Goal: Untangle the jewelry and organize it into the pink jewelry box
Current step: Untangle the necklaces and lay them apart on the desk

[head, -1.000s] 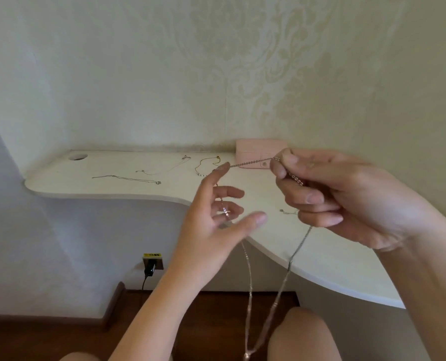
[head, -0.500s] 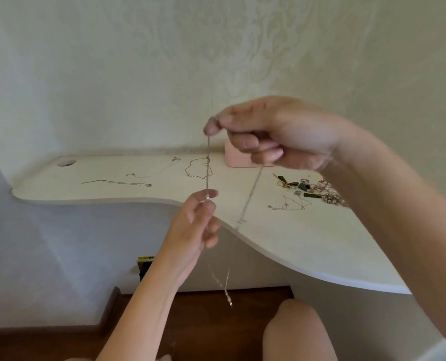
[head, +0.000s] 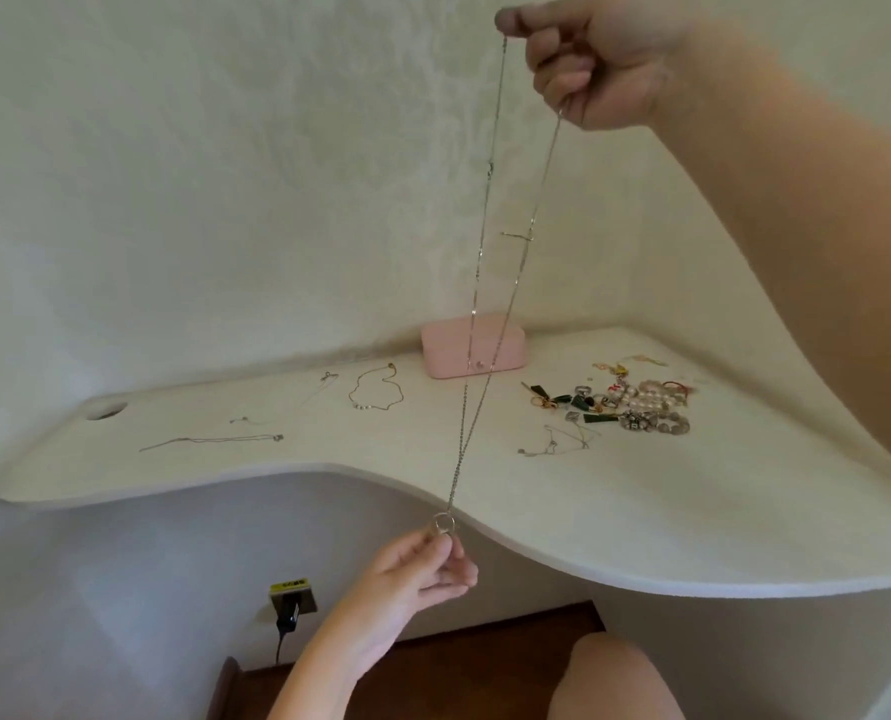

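Right hand (head: pixel 594 59) high at top of view, fingers curled, pinching upper ends of silver chain (head: pixel 477 283). 2 strands hang nearly straight and meet at ring (head: pixel 443 523), pinched by left hand (head: pixel 422 569) just below desk (head: pixel 640 511) edge. Desk white, curved. Pink jewelry box (head: pixel 443 350) closed, at back by wall, behind strands. Jewelry pile (head: pixel 635 402) right of box: pearls, rings, green pieces. Gold necklace (head: pixel 362 405) left of box. Thin chain (head: pixel 209 441) farther left, laid straight.

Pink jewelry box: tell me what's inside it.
Nothing inside shows: the pink jewelry box sits shut on the desk, its lid covering any contents. The stretched necklace crosses in front.
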A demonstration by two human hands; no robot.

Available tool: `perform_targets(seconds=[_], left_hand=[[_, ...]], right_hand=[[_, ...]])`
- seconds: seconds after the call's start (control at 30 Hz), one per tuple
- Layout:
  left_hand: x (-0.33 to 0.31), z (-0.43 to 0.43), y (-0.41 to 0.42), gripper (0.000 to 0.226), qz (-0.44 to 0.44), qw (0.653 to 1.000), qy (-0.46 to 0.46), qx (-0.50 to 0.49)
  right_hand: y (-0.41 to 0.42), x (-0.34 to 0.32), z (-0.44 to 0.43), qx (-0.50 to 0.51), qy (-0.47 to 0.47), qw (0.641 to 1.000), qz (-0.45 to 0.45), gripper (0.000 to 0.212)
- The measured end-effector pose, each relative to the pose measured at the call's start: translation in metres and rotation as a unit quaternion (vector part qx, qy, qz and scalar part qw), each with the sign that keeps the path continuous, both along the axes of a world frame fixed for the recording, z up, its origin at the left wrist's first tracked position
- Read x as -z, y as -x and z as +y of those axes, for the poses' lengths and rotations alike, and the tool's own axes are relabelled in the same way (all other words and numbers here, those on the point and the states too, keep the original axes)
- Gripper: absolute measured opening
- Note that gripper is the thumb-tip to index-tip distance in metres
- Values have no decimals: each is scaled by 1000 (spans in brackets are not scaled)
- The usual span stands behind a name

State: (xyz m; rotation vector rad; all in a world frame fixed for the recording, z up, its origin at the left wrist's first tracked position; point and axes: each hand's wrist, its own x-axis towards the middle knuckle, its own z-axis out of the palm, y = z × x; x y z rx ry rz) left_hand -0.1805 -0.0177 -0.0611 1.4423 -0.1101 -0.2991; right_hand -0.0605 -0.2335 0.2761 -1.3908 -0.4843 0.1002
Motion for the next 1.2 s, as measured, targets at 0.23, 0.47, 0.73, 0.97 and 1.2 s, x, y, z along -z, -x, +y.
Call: perform_targets(seconds=[0.23,0.47,0.73,0.97,1.2], left_hand=[[-34,16,-18,28,-58,997,35,-20],[-55,-14,-45,28,-167,964,-177,-110],[-29,-65,-77,97,-218,795,-566,13],[-26,-50,-99,86,-190,759,-622,-16],[-20,-36,-100,64,-162,752,-628,-119]], right_hand=[[-34,14,3,62,27,998,15,13],[-44,2,33,31,28,999,4,14],[-60,11,53,17,46,999,16,16],[-76,30,55,20,100,995,7,16],[-98,91,58,78,238,968,0,17]])
